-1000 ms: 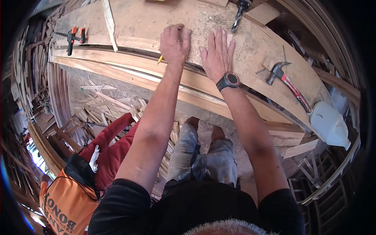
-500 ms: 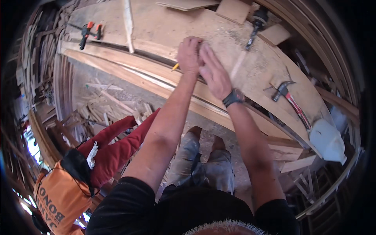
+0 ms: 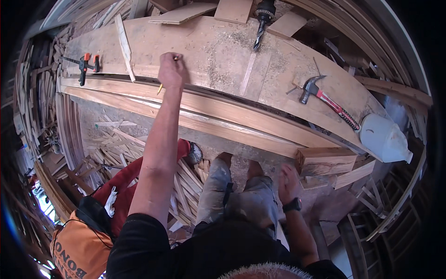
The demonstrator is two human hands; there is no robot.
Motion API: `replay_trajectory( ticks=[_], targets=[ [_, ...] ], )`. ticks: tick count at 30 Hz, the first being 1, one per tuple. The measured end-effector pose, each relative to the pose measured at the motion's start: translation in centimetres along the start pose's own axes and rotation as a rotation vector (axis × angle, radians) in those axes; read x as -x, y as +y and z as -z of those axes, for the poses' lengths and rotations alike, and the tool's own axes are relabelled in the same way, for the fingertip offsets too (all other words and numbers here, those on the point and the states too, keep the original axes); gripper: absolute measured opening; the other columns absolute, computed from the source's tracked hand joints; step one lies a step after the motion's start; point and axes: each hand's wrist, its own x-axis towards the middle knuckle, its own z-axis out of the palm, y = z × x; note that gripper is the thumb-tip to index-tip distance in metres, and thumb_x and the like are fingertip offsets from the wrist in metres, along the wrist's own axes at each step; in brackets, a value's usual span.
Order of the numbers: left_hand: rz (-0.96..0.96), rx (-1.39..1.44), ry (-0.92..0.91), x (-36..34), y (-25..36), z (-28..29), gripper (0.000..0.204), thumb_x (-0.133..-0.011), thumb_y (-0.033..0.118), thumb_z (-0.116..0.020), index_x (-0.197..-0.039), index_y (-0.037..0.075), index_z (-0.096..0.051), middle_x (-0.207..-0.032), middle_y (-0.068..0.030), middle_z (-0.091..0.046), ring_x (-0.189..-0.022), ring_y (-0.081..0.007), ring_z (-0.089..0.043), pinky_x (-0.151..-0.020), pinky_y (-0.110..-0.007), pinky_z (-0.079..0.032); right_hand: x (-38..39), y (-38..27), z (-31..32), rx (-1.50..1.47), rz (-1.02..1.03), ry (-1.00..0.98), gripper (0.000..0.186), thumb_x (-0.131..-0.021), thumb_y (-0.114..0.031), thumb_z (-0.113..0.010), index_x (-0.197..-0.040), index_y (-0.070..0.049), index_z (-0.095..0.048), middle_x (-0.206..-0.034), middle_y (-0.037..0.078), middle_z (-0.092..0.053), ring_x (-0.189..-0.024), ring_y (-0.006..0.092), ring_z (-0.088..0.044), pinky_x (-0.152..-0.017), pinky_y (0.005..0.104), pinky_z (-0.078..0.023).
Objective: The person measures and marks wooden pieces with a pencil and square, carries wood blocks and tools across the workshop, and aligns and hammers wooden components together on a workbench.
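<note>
My left hand (image 3: 171, 69) is closed around a yellow pencil (image 3: 160, 87) at the near edge of a curved plywood board (image 3: 195, 39). Below that edge run long pale planks (image 3: 223, 109). My right hand (image 3: 289, 181) is down by my shorts, near a short wood block (image 3: 325, 160); blur hides whether its fingers hold anything. A clamp (image 3: 83, 69) and a thin wood strip (image 3: 124, 46) lie left of my left hand. A drill with a bit (image 3: 262, 23) sits at the board's back, and a red-handled claw hammer (image 3: 332, 102) lies to the right beside loose nails.
A person in an orange top (image 3: 76, 242) and red trousers is bent at my lower left. Wood offcuts (image 3: 125, 139) cover the floor there. A white plastic jug (image 3: 383, 139) sits at the board's right end. Plywood pieces (image 3: 232, 9) and stacked timber (image 3: 42, 88) surround the work surface.
My right hand has left the board, where it was beside my left hand, and dropped to my side. My left hand still holds the pencil. The view has shifted.
</note>
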Motion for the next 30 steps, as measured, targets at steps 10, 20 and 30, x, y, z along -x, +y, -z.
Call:
replay_trajectory(
  ticks=[10,20,30],
  targets=[
    [-0.028,0.000,-0.024,-1.9,-7.4,0.9,0.043,-0.086,0.036,-0.073,-0.110,0.001,-0.071,-0.103,-0.0149,-0.073,-0.095,-0.0257,-0.069,-0.085,-0.038,-0.052,10.1,12.2,2.3,-0.284,-0.717,0.367,0.031,-0.099,-0.025,-0.058,-0.120,-0.003,-0.063,-0.104,0.011,-0.068,-0.093,0.0185,-0.065,-0.078,0.0300,-0.051],
    [0.211,0.776,-0.739,22.1,11.0,-1.9,0.021,-0.099,0.022,-0.062,-0.097,0.004,-0.071,-0.084,-0.0028,-0.066,-0.076,-0.0078,-0.056,-0.070,-0.025,-0.045,1.7,22.0,10.3,-0.274,-1.047,0.951,0.129,-0.067,-0.062,-0.081,-0.154,0.001,-0.009,-0.153,0.025,-0.030,-0.140,0.0376,-0.035,-0.111,0.0461,-0.034],
    [0.301,0.729,-1.258,35.9,22.0,-6.1,0.032,-0.104,0.030,-0.051,-0.109,0.003,-0.069,-0.087,-0.0004,-0.067,-0.059,-0.0054,-0.046,-0.054,-0.022,-0.041,-7.1,16.0,11.4,-0.267,-1.391,0.843,0.137,-0.065,-0.045,-0.082,-0.150,0.010,0.010,-0.146,0.038,-0.028,-0.131,0.0463,-0.042,-0.112,0.0448,-0.037]
  ],
)
